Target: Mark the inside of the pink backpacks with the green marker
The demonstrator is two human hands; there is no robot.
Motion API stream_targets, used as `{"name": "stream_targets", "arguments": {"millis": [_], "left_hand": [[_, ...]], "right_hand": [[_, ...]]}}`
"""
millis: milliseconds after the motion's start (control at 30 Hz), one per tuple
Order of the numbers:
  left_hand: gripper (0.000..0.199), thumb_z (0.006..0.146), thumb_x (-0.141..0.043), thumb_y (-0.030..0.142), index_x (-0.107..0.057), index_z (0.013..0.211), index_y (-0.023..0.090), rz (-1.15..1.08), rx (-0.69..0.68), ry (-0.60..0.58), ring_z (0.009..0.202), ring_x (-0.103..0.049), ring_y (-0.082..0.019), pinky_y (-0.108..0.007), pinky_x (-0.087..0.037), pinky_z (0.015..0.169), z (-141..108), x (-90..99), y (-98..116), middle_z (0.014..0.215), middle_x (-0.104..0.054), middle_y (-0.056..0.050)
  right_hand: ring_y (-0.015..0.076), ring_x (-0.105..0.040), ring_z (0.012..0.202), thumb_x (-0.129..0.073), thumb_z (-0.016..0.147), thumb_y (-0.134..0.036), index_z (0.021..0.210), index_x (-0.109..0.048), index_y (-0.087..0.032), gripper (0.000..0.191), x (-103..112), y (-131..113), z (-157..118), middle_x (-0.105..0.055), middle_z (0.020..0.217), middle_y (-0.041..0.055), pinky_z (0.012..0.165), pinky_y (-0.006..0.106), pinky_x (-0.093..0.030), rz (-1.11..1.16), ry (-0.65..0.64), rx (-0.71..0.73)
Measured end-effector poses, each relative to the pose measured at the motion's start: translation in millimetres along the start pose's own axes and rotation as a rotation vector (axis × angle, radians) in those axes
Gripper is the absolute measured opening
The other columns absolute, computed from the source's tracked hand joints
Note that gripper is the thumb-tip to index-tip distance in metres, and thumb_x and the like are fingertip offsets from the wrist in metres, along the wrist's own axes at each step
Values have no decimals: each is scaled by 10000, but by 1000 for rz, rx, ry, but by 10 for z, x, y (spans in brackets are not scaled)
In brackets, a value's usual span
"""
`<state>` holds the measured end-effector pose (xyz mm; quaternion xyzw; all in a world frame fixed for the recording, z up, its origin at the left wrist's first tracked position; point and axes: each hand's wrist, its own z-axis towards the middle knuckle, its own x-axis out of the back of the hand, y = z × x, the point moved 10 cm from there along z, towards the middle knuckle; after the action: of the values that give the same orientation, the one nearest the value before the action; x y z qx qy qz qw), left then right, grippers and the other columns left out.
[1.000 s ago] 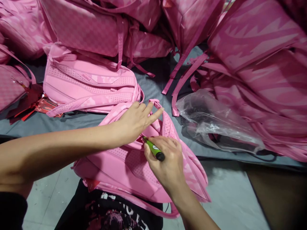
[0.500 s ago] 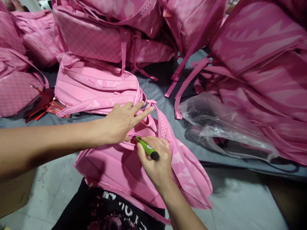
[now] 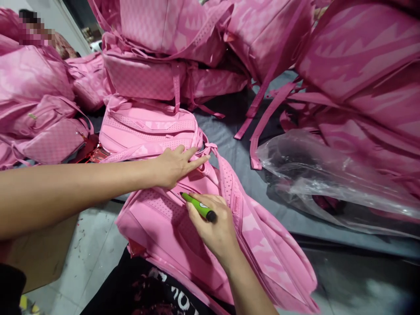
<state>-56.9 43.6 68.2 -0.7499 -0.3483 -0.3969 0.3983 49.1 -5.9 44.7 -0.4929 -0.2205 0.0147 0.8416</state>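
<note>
A pink backpack lies back side up before me, partly over the table edge and against my body. My right hand is closed around a green marker with a black end, its tip at the upper part of the backpack's back panel. My left hand rests with fingers spread near the top of this backpack, by the strap and handle. Just beyond my left hand lies a second pink backpack, its perforated straps facing up.
Pink backpacks are piled along the back, with more at the right. A clear plastic bag lies at the right on the grey-covered table. Red tags sit at the left. A person is at the far left.
The view has shifted, showing more on the left. The marker tip has moved slightly left relative to the backpack panel and stands clearer of my left hand.
</note>
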Motion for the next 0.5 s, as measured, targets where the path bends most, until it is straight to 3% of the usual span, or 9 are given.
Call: {"name": "stream_targets", "arguments": {"millis": [100,200,300,400,500], "left_hand": [[1012,775,-617,176,-12,1580,270,-67,-60,-42,1236,-436,-338,-411,-511,895,69,-86,-80,1589,-223,-164],[985,793,-617,174,-32,1579,276,-87,-66,-11,1217,-452,-316,-409,-495,939,90,-101,-121,1565,-274,-154],[1076,759,-728,252,-29,1577,266,-54,-1,17,1275,-408,-356,-438,-505,937,37,-77,-116,1583,-240,-178],[1270,666,-837,389,44,1573,266,-14,58,11,1381,-275,-412,-491,-523,913,-28,-65,-47,1638,-77,-194],[1261,675,-828,342,58,1571,288,68,141,5,1384,-269,-425,-529,-529,889,-41,-78,-28,1651,-8,-181]], "right_hand": [[208,-672,844,-652,873,-269,1014,-751,-213,182,-2,-25,14,-758,931,42,805,387,-511,65,-104,-2],[209,-663,856,-644,875,-262,1031,-750,-215,193,-53,-16,31,-755,931,34,813,388,-504,66,-160,10],[226,-665,830,-650,867,-253,1026,-748,-207,192,-95,57,55,-754,909,38,800,405,-486,-2,-120,11],[232,-678,861,-644,861,-218,1029,-730,-197,190,-126,77,54,-753,956,46,811,401,-463,-33,-53,53],[225,-681,940,-621,877,-186,1058,-703,-205,200,-134,62,29,-747,1034,48,840,386,-447,-28,-2,92]]}}
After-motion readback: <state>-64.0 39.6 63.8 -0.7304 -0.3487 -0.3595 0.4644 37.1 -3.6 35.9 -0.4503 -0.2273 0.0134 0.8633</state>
